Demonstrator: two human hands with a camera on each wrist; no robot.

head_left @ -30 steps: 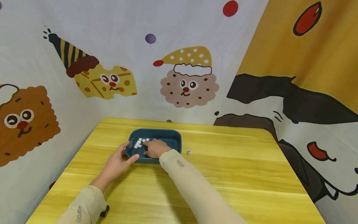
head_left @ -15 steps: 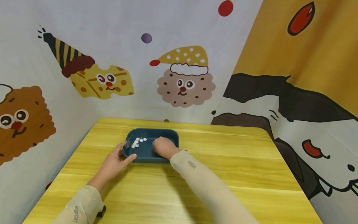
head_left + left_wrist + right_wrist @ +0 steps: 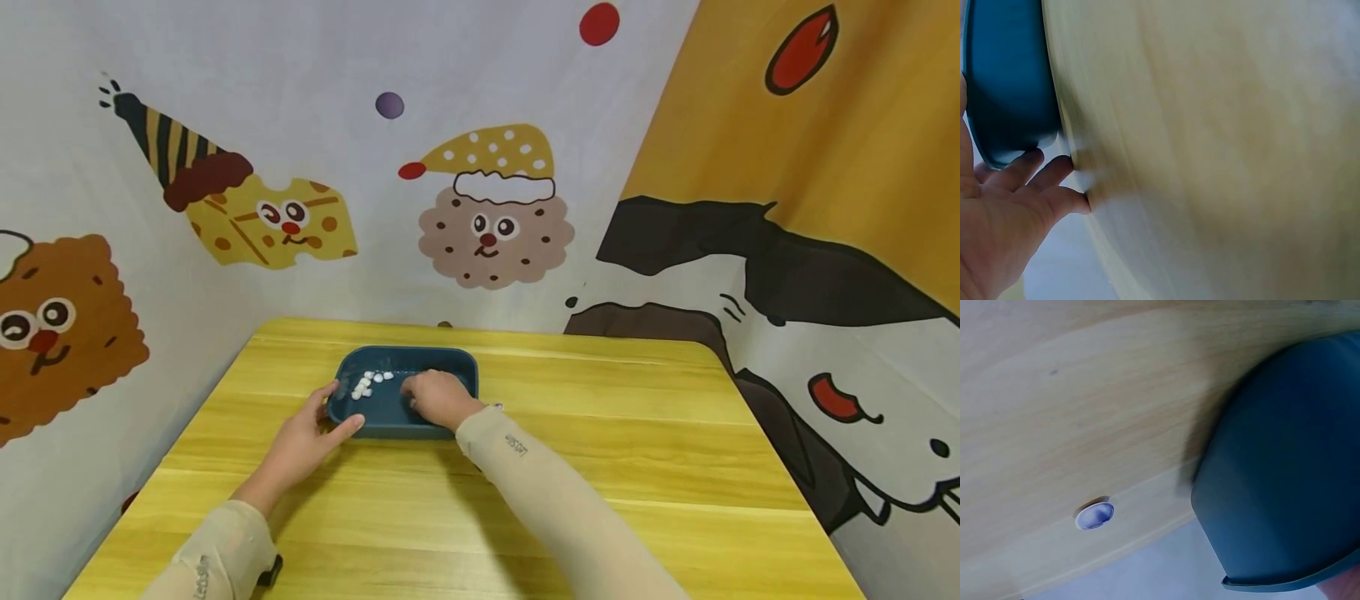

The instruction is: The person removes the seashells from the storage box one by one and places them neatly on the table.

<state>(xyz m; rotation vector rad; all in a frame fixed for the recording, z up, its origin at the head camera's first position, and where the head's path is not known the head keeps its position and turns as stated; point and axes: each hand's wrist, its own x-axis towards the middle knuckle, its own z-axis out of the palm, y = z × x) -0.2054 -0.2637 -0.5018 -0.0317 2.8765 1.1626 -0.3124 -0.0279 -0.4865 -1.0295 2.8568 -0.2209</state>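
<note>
Left grip (image 3: 306,435) loosely spread against blue tray (image 3: 387,410), right grip (image 3: 441,398) inside, its hold hidden.

Two hands (image 3: 302,437) (image 3: 438,397), one tray (image 3: 386,407), one table (image 3: 637,425)

Left hand (image 3: 1013,219) apparently touching blue tray (image 3: 1010,75); wooden table (image 3: 1222,137) alongside.

Tray (image 3: 405,432) – smooth matt plastic; tbl (image 3: 637,442) – wood grain, sl. sheen.
</note>
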